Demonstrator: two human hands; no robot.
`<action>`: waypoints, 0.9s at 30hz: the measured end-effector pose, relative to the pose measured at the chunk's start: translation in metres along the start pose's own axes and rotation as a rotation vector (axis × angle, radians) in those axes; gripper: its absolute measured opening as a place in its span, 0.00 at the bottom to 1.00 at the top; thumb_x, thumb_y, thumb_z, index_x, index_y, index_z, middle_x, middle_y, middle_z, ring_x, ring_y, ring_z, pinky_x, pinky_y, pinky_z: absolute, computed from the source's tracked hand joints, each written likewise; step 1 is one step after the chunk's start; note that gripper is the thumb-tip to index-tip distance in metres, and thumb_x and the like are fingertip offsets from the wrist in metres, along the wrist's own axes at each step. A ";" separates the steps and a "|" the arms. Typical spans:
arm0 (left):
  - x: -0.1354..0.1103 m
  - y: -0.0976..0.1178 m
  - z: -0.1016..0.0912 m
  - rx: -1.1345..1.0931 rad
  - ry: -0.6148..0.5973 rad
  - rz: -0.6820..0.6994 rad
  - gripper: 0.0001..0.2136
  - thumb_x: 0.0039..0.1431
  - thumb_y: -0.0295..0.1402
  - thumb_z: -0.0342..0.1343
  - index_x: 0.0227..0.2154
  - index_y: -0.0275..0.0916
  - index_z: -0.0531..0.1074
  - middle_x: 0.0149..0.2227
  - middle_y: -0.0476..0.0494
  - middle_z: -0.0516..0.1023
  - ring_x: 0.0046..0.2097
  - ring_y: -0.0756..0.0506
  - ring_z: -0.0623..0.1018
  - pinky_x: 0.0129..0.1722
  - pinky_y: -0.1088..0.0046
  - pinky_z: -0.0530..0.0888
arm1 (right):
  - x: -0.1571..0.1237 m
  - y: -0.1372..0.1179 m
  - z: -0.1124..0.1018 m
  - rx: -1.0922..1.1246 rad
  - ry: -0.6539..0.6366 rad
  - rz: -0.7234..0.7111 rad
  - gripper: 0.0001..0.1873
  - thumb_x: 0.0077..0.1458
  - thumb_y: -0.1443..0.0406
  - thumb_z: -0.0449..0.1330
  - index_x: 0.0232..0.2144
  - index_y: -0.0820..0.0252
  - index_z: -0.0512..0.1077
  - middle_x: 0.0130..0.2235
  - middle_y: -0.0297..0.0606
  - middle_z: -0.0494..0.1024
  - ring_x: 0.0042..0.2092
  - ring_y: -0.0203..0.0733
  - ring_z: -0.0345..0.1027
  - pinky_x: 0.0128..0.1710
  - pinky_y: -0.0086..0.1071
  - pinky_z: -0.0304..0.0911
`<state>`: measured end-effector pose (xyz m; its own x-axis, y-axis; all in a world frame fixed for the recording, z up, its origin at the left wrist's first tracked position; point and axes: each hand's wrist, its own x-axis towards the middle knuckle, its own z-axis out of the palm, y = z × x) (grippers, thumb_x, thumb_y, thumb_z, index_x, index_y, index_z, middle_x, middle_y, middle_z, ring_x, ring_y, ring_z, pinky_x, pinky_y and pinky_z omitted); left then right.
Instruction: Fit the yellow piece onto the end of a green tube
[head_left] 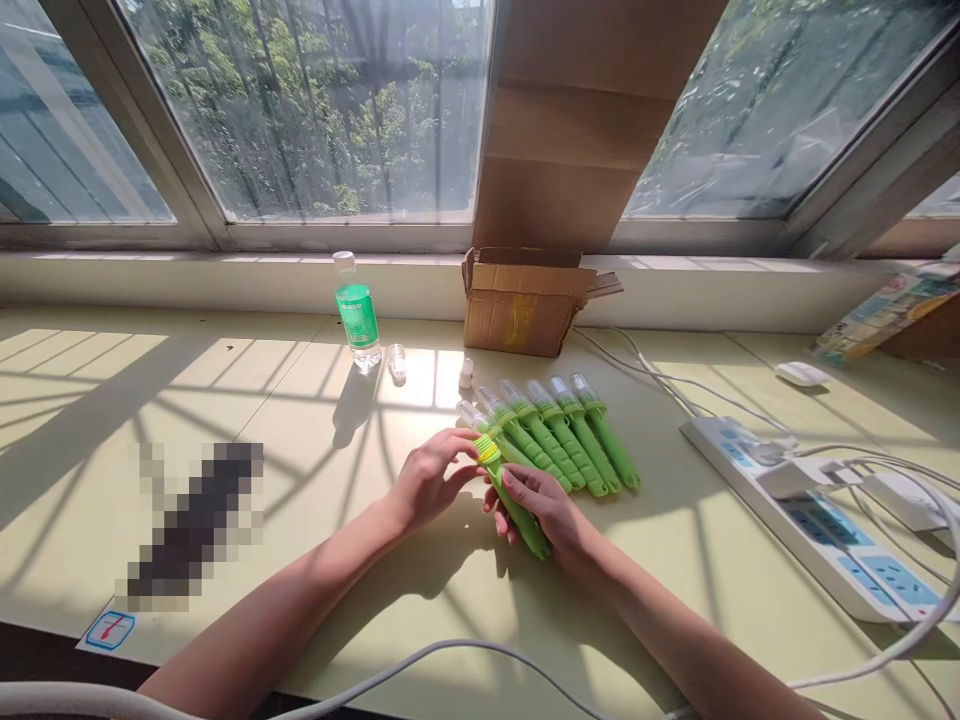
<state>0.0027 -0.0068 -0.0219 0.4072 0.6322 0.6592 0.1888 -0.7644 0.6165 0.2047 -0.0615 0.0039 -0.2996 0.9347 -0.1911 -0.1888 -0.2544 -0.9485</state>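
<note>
My right hand is wrapped round the green handle of a small brush with a ribbed yellow head, held at a tilt over the table. The fingers of my left hand are closed at that yellow head, touching its upper end; what lies under the fingertips is partly hidden. Just beyond my hands, several like green-handled pieces lie side by side in a slanted row, each with a clear cap on its far end. The piece in my hands shows no clear cap.
Behind the row stand an open cardboard box, a bottle with a green label, a small clear container and a tiny white bottle. A power strip with cables lies right. A blurred dark object lies left.
</note>
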 end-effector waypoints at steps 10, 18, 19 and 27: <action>-0.002 0.003 -0.001 -0.048 -0.073 -0.131 0.06 0.65 0.25 0.60 0.41 0.41 0.76 0.52 0.36 0.82 0.50 0.40 0.83 0.47 0.61 0.83 | 0.001 0.007 0.003 -0.029 0.105 0.035 0.26 0.50 0.46 0.75 0.28 0.57 0.69 0.20 0.29 0.74 0.13 0.28 0.55 0.11 0.23 0.45; 0.000 0.003 0.000 -0.048 -0.062 -0.135 0.04 0.65 0.28 0.62 0.41 0.42 0.75 0.50 0.37 0.82 0.50 0.40 0.82 0.42 0.64 0.82 | 0.000 0.003 0.005 -0.064 0.143 0.010 0.28 0.46 0.45 0.77 0.25 0.57 0.70 0.16 0.30 0.72 0.16 0.33 0.62 0.14 0.26 0.58; 0.000 0.004 0.000 -0.044 -0.062 -0.130 0.06 0.65 0.28 0.63 0.42 0.42 0.74 0.50 0.37 0.81 0.50 0.40 0.82 0.41 0.64 0.82 | 0.000 0.004 0.004 -0.052 0.135 0.003 0.28 0.47 0.44 0.76 0.26 0.58 0.72 0.18 0.31 0.73 0.17 0.34 0.64 0.15 0.26 0.60; 0.003 0.007 -0.003 -0.046 -0.050 -0.115 0.03 0.66 0.27 0.60 0.39 0.43 0.75 0.45 0.40 0.81 0.46 0.40 0.82 0.45 0.59 0.82 | 0.003 0.007 -0.001 -0.026 -0.004 -0.020 0.30 0.55 0.40 0.70 0.28 0.62 0.76 0.23 0.37 0.79 0.21 0.36 0.71 0.22 0.29 0.69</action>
<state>0.0021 -0.0101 -0.0142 0.4294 0.7076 0.5612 0.1960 -0.6796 0.7069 0.2035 -0.0599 -0.0035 -0.2998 0.9386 -0.1709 -0.1708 -0.2290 -0.9583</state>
